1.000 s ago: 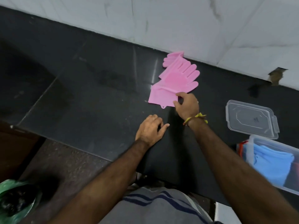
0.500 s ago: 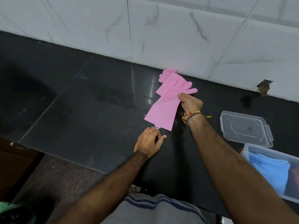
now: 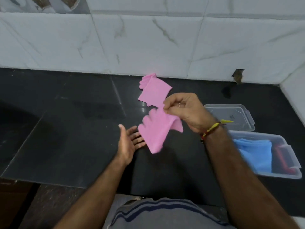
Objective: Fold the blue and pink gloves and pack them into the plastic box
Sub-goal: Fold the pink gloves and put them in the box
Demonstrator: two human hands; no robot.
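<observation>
My right hand (image 3: 186,111) pinches one pink glove (image 3: 155,133) and holds it in the air above the black counter, bent over with its fingers pointing up-left. My left hand (image 3: 127,142) is open, palm up, just left of and under that glove. A second pink glove (image 3: 153,91) lies flat on the counter near the wall. The clear plastic box (image 3: 290,156) stands at the right with the folded blue gloves (image 3: 254,152) inside.
The box's clear lid (image 3: 231,116) lies on the counter behind the box. A red item (image 3: 280,161) sits in the box beside the blue gloves. The tiled wall (image 3: 148,43) bounds the counter (image 3: 66,129) at the back and right.
My right hand has lifted one pink glove off the counter toward me, leaving the other by the wall. My left hand has turned palm up and opened beneath it.
</observation>
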